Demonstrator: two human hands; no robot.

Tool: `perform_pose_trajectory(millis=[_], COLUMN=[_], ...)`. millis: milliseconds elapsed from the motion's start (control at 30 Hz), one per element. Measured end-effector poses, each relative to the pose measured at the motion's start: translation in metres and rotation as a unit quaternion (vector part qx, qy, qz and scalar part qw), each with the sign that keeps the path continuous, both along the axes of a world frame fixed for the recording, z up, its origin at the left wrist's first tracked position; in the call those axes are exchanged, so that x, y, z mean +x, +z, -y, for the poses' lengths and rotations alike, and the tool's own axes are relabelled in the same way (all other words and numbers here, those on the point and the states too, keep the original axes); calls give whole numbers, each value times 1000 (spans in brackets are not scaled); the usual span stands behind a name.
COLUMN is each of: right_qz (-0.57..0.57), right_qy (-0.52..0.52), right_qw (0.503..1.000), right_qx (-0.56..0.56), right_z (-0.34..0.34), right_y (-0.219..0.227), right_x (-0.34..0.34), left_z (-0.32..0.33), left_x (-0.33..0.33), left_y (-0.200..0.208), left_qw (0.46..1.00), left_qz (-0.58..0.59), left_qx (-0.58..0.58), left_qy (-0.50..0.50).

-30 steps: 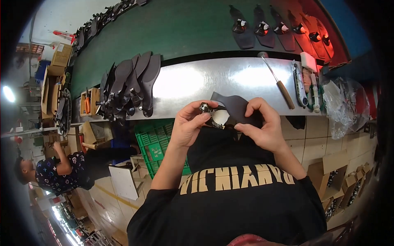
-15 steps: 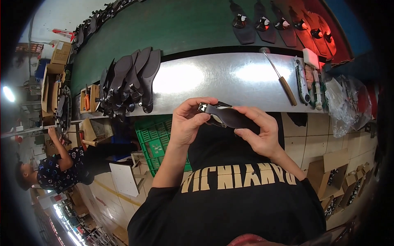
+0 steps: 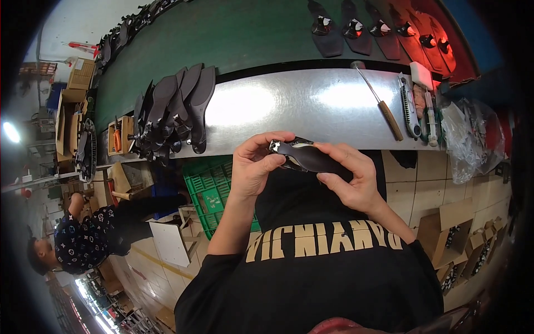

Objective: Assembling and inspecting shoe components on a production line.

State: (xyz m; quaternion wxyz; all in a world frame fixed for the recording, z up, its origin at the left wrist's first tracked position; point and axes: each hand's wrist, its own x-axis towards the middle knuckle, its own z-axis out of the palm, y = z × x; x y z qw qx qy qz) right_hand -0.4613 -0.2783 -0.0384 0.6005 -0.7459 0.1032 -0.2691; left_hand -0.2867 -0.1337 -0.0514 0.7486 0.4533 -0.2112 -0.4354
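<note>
In the head view, one small wooden box (image 3: 128, 133) is seen at the bench's left, and one pair of orange-handled pliers (image 3: 117, 140) is held in it. One green plastic crate (image 3: 208, 196) is placed below the bench edge. Small dark and pale items, too small to be told, are contained in the cardboard boxes (image 3: 457, 214) at lower right.

One dark shoe sole (image 3: 318, 160) is held in front of the black shirt, just off the near edge of the metal bench (image 3: 295, 103). Its narrow end is pointed left and slightly up, its broad end right and slightly down; its long axis is slanted accordingly. The narrow end is pinched between thumb and fingers of the left hand (image 3: 253, 164); the broad end is gripped between thumb and fingers of the right hand (image 3: 355, 177).

Six strapped soles (image 3: 332, 45) are lined up on the green surface (image 3: 250, 42). One wooden-handled tool (image 3: 390, 119) and one utility knife (image 3: 410, 114) are laid at right. The overlapping soles (image 3: 200, 100) at left cannot be counted.
</note>
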Motion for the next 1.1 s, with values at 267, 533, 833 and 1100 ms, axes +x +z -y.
perform_pose_trajectory(millis=[267,533,833,1100], right_qz=[-14,-12,0,-35], right_qy=[-11,-3,-30,-9], right_qw=[996,984,971,967], right_qx=[-92,-179,-237,-254], right_z=[3,10,10,8], right_y=[9,18,15,16], right_x=[0,0,-1,0], left_z=[-1,-4,-4,-2], left_x=[2,6,8,2], left_y=[-2,2,-2,9], left_qw=[996,986,976,951], left_qz=[89,151,187,292], left_qx=[-21,-42,-59,-16], left_qy=[-14,-62,-92,-102])
